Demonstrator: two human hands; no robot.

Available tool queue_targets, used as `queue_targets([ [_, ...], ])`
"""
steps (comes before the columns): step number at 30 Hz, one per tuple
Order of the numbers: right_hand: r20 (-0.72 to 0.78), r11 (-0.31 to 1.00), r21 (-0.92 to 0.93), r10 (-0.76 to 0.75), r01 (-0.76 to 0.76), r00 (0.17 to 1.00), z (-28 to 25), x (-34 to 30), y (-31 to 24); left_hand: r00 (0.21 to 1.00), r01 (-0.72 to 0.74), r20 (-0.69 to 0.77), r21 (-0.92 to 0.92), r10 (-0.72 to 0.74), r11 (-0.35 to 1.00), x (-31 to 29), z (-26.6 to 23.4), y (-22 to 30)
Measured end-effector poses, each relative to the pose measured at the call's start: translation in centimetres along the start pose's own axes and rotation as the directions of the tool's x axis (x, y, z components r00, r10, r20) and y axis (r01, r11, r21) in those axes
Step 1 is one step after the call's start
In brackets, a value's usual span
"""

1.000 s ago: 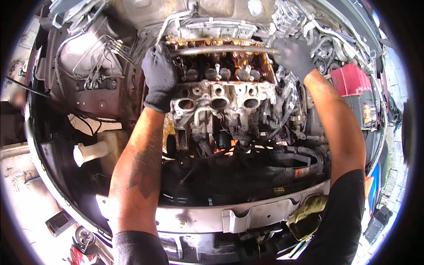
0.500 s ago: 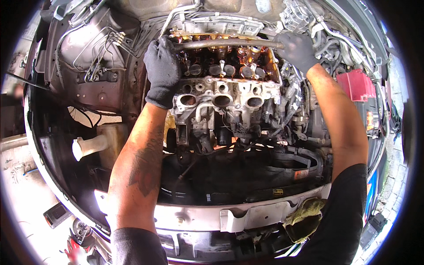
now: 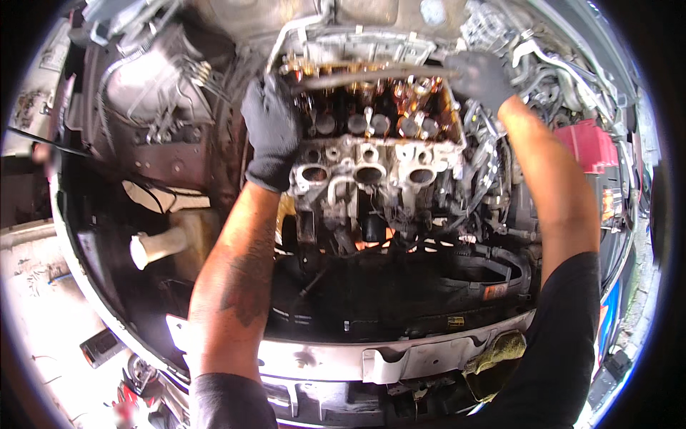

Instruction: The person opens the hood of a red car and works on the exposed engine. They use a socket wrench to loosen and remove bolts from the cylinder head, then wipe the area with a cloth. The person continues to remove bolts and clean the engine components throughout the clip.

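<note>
My left hand (image 3: 273, 132), in a dark grey glove, is closed around the left end of a long, thin greyish-brown bar (image 3: 379, 74). The bar's other end is in my gloved right hand (image 3: 482, 80), whose fingers are blurred but look wrapped around it. Stretched between both hands, the bar crosses over the far part of an opened engine (image 3: 370, 154). Oily amber-brown metal parts and round caps show inside the uncovered top of the engine. Three oval ports line its near face. Whether the bar touches the engine I cannot tell.
Wires and hoses (image 3: 482, 161) crowd the engine's right side, near a red cover (image 3: 586, 146). A whitish filler neck (image 3: 158, 247) stands at the left. In front runs the pale front crossmember (image 3: 314, 361), with a greenish cloth or glove (image 3: 500, 354) on its right part.
The whole view has shifted slightly, so the engine sits a little lower and farther right. Both hands still hold the bar, which is now blurred and slopes slightly more, its left end lower.
</note>
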State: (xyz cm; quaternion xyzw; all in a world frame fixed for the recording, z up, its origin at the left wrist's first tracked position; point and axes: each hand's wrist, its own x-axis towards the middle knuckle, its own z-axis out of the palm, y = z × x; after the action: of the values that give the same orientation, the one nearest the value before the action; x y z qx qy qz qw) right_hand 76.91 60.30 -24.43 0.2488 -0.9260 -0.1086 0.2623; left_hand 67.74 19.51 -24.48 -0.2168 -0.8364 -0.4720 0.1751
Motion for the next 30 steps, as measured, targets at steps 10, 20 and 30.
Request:
queue_targets([
  [10,0.127,0.953,0.024,0.295,-0.301,0.947,-4.5,0.0,-4.1,0.987,-0.138,0.096,0.135,0.126,0.981,0.2,-0.7,-0.6],
  [20,0.42,0.726,-0.027,0.632,-0.687,0.651,-7.6,3.1,-7.0,0.993,-0.047,0.107,0.062,0.041,0.997,0.4,-1.0,-0.4],
  [30,0.334,0.897,0.047,0.4,-0.439,0.853,-4.8,2.6,-3.5,0.997,-0.027,0.074,0.147,0.016,0.989,0.2,-0.4,-1.2],
])
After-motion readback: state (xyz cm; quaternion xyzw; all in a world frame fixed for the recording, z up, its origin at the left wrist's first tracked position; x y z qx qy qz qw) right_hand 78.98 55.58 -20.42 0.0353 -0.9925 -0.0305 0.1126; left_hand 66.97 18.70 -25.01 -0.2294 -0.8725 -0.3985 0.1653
